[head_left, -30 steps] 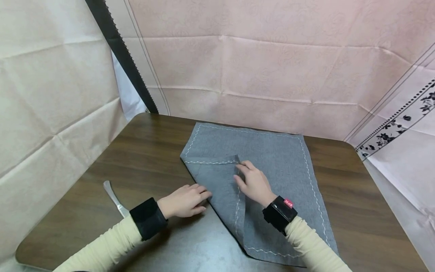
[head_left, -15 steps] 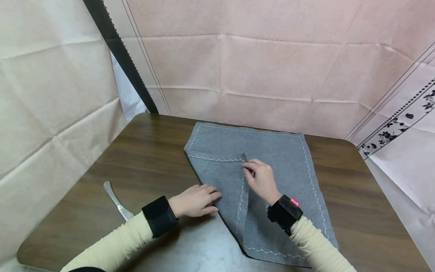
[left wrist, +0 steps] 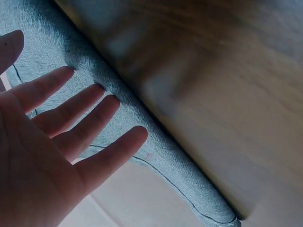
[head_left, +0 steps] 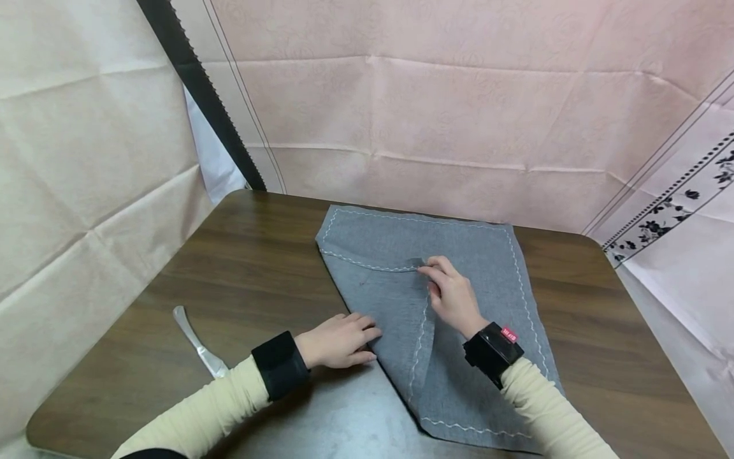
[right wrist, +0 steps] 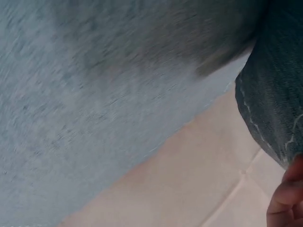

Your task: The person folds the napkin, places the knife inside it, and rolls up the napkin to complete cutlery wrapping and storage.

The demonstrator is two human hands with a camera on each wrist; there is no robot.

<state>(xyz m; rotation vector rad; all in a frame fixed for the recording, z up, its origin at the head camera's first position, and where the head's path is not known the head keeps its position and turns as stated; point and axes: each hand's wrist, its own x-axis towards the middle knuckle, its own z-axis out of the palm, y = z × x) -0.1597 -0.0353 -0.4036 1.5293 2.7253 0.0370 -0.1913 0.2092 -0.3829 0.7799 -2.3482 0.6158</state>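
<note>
A grey-blue cloth (head_left: 482,306) with white stitching along its edges lies on the wooden table, its left side folded over toward the right. My right hand (head_left: 455,299) pinches the corner of the folded flap (head_left: 384,296) over the cloth's middle; in the right wrist view the fingers (right wrist: 286,198) hold that stitched corner at the lower right. My left hand (head_left: 341,341) rests at the fold on the left edge, palm down with fingers spread. In the left wrist view its straight fingers (left wrist: 99,161) touch the rounded fold (left wrist: 156,137).
A silver knife-like utensil (head_left: 197,341) lies on the table (head_left: 258,268) to the left, one end beside the left sleeve. Pinkish cloth sheets (head_left: 459,115) hang behind the table's far edge. A black strip (head_left: 201,89) runs down at the back left.
My right hand has drawn the flap's corner to the right and slightly away from me. My left hand has slid to the right along with the fold.
</note>
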